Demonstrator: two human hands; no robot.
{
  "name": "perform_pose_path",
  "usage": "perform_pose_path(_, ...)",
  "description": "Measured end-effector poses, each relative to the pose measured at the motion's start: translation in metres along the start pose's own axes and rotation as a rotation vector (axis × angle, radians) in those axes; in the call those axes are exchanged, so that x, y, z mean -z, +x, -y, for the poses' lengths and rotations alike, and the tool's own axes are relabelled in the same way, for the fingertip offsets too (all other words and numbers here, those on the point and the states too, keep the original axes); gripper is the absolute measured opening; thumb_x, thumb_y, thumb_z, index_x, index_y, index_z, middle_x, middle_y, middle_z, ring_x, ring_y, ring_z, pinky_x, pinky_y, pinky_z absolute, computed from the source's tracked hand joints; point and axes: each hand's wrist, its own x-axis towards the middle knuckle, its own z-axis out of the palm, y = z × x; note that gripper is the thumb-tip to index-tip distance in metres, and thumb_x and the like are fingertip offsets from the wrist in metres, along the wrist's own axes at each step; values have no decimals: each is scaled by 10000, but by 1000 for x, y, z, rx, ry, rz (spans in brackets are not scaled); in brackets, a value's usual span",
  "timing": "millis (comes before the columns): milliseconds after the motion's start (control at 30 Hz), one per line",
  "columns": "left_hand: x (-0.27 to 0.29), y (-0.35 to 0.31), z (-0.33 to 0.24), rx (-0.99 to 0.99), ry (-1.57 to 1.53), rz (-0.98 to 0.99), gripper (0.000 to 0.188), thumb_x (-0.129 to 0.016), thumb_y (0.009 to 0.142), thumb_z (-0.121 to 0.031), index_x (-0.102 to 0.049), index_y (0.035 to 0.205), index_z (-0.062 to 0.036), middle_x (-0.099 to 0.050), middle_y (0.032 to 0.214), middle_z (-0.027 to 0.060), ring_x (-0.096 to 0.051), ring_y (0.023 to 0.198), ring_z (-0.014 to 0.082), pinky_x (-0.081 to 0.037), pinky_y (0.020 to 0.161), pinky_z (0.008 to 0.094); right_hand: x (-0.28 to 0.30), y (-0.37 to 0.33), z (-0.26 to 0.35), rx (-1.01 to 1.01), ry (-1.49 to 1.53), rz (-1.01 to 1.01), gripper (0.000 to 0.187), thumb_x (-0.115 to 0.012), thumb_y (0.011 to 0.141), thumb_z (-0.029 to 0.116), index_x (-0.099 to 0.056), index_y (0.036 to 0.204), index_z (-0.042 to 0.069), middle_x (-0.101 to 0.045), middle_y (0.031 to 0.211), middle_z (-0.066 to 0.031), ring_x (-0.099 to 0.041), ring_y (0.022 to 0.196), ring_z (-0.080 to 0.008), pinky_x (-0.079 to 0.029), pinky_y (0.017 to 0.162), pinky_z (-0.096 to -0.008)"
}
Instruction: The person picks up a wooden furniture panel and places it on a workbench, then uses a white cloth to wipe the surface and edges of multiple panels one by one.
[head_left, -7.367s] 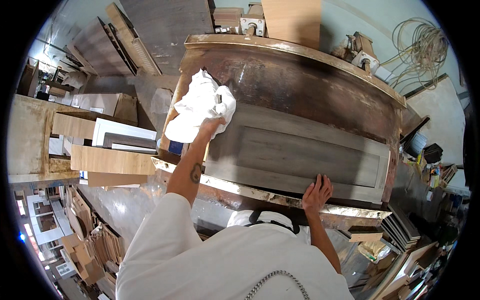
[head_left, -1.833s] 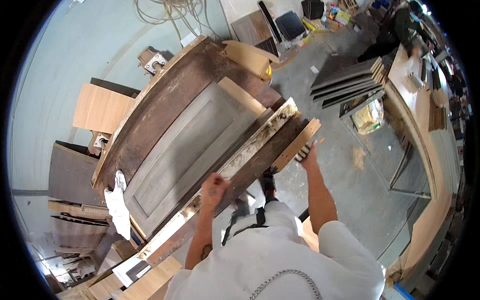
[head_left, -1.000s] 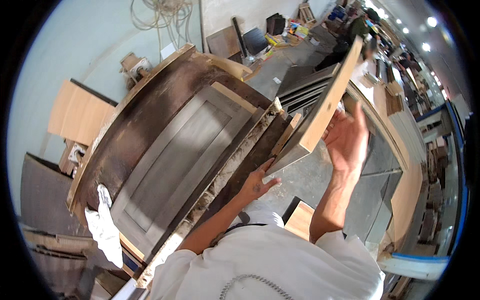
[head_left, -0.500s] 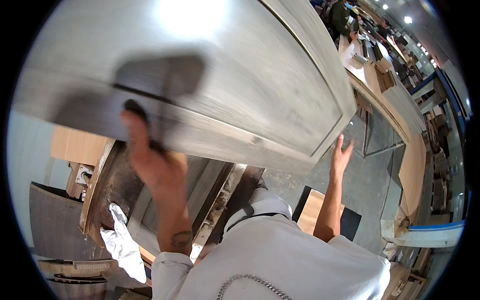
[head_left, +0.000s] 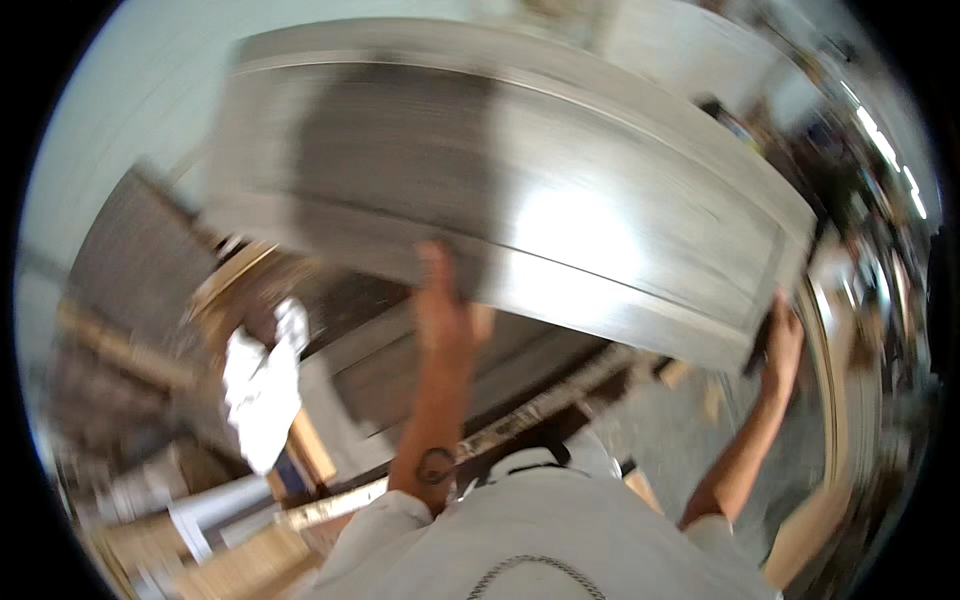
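A long grey wood cabinet door (head_left: 600,150) with a recessed centre panel is held up in front of me, tilted, with bright glare and a dark shadow across its face. My left hand (head_left: 447,315) is closed on its near long edge, thumb on the front face and fingers hidden behind. At the door's right end, my right hand (head_left: 785,340) grips the near corner; its fingers are partly hidden and blurred. Below the raised door, another grey panelled door (head_left: 490,370) lies on a worn workbench (head_left: 535,412), partly covered from sight.
A crumpled white cloth (head_left: 265,385) hangs at the left of the bench. A dark curved-looking board (head_left: 140,255) leans at the far left. Wood pieces (head_left: 240,560) are stacked at the lower left. Long pale boards (head_left: 832,400) stand at the right, above grey floor.
The view has swung round and the door now shows nearly whole, farther from me. My right hand, open beside the corner before, now holds the right end. My left hand keeps its grip.
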Motion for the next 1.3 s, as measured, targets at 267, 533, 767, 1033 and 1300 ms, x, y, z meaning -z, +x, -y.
perform_pose_path(267, 97, 63, 45, 271, -171, -131, 584, -641, 853, -380, -407, 1289, -70, -525, 1168, 17, -511, 1002, 150, -424, 843, 260, -203, 196, -38, 202, -256, 138, 613, -556, 868, 489, -598, 768, -115, -583, 655, -94, -472, 641, -133, -422, 635, -327)
perform_pose_path(533, 133, 97, 76, 330, -369, -101, 450, -539, 916, -330, -439, 1250, -45, -529, 1208, 88, -514, 1127, 205, -418, 1019, 362, -395, 346, -57, 418, -674, 355, 677, -507, 848, 572, -621, 825, -96, -621, 776, -242, -605, 790, -310, -425, 760, -413)
perform_pose_path(767, 112, 131, 93, 420, -436, -146, 548, -521, 909, -414, -419, 1239, 11, -550, 1162, 139, -537, 1100, 235, -456, 973, 367, -432, 438, -64, 497, -795, 335, 799, -447, 838, 643, -586, 666, -124, -549, 599, -235, -525, 601, -348, -414, 665, -466)
perform_pose_path(1033, 129, 135, 16, 485, 130, 12, 682, -429, 897, -568, -521, 1103, 76, -624, 943, 210, -638, 864, 268, -526, 826, 384, -447, 445, -117, 622, -455, 424, 618, -474, 876, 563, -485, 588, 16, -362, 500, -55, -311, 487, -170, -321, 526, -419)
perform_pose_path(1300, 345, 123, -121, -209, 1571, -954, 307, -506, 901, -317, -607, 968, -35, -636, 833, 205, -604, 774, 387, -464, 674, 436, -493, 330, -143, 558, -454, 707, 767, -582, 814, 552, -367, 1324, 21, -448, 1191, -194, -401, 1164, -331, -366, 954, -416)
